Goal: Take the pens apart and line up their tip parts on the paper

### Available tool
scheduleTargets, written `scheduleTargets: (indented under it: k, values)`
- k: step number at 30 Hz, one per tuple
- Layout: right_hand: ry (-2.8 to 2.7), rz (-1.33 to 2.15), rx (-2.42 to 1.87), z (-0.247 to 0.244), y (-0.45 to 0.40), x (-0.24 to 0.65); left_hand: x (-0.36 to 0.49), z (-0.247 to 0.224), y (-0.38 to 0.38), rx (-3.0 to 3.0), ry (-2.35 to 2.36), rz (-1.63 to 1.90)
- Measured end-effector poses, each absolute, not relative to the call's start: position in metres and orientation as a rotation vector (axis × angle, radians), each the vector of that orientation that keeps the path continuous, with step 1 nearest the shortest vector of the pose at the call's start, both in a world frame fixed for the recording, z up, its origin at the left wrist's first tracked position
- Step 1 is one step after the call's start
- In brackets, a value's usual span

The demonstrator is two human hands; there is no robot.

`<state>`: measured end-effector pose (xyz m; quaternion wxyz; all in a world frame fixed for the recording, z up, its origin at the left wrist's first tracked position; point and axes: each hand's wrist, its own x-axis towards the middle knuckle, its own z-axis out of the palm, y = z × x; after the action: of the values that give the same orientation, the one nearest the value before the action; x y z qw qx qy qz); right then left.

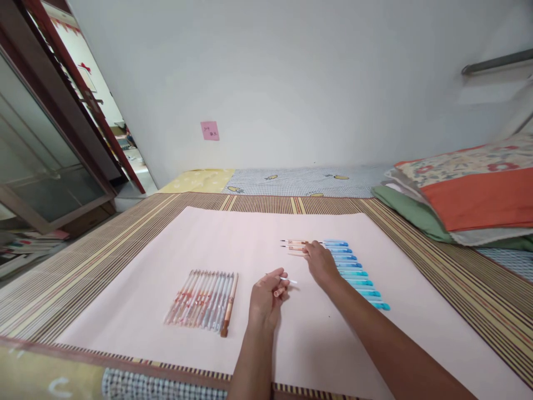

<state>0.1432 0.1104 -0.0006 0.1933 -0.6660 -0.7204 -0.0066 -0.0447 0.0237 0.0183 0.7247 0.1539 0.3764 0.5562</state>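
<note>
My left hand [265, 291] hovers over the pale pink sheet [245, 233], fingers curled. From it sticks out a thin white rod [288, 280], perhaps a pen refill, along with a short peach tube end [279, 292]. Farther right, my right hand [321, 262] has its fingertips pinched at the brown end of a peach pen barrel [296, 254]. Above that barrel lie two peach pens [296, 242] with dark points to the left. Several pens with blue to teal ends [361, 283] form a column beside my right forearm, partly hidden by it.
Several clear pens with reddish and grey patterns [200, 300] lie side by side at left, with a brown-ended peach pen [229, 308] alongside. A striped mat [125, 244] lies beneath the sheet. Folded bedding [474, 194] is at right; a pink note [210, 131] is on the wall.
</note>
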Motion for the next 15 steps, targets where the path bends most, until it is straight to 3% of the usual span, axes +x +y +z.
scheduleTargets:
  k: [15]
  values:
    - [-2.058, -0.113, -1.878, -0.0018, 0.1168, 0.1458, -0.044, 0.015, 0.0243, 0.338, 0.839, 1.218]
